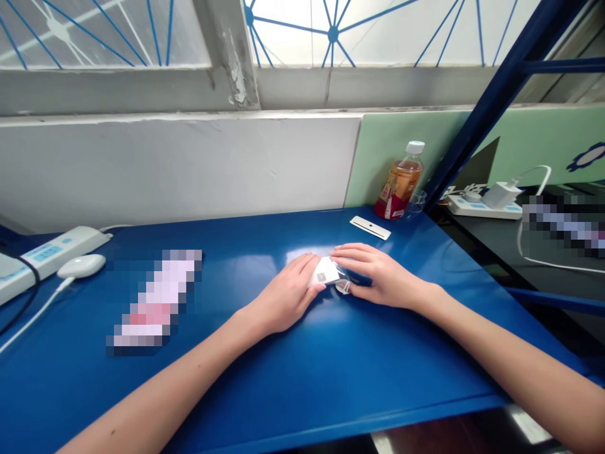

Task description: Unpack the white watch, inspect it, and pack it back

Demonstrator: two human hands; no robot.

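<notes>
Just right of the middle of the blue desk (283, 391), both hands meet over a small white packet (325, 271) printed with a square code. My left hand (290, 293) grips its left side, thumb along the near edge and fingers over the top. My right hand (378, 271) curves around the other end, its thumb and fingers at a crinkled clear plastic part (343, 287). What lies inside the plastic is too small to make out. Behind the hands rests a flat white strip (370, 227) with a dark slot.
A drink bottle (401, 183) with a white cap stands at the back right. To the left lie a pixelated flat object (158, 296), a white rounded device (81, 265) and a power strip (57, 252). A slanted blue metal post (501, 94) rises at right.
</notes>
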